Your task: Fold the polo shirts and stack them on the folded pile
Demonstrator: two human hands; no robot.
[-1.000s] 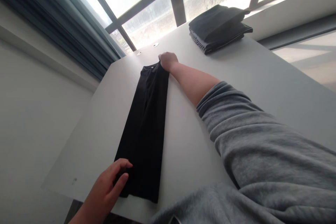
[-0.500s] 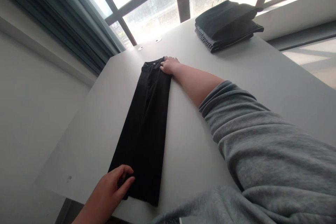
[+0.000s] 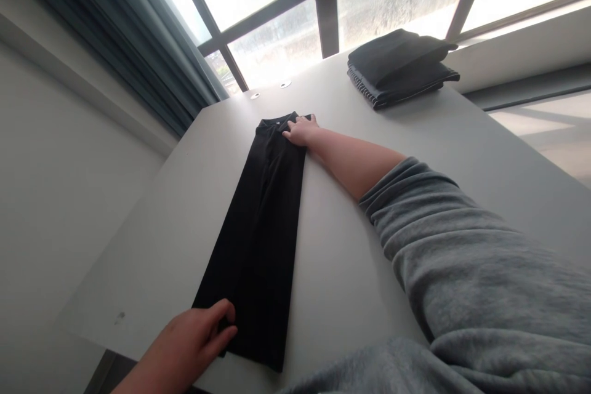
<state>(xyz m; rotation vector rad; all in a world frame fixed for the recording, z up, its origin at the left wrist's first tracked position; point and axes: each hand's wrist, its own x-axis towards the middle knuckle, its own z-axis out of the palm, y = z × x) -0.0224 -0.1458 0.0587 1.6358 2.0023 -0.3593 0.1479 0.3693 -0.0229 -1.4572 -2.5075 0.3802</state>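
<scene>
A pair of black trousers lies lengthwise on the white table, waistband at the far end and hems at the near edge. The legs are laid one over the other or close together. At the near left side, my left hand has its thumb and fingers curled around the edge of a leg by the hem, pinching the cloth. My right hand reaches to the far right corner of the waistband and rests there with fingers spread, pressing on the fabric.
A stack of folded dark clothes, one striped, sits at the far right of the table by the window. A blue-grey curtain hangs at the left. Two round fittings are set in the far tabletop.
The view has tilted slightly, so the table and trousers appear a little lower. At the waistband, my right hand's fingers have spread more. My left hand stays at the hem.
</scene>
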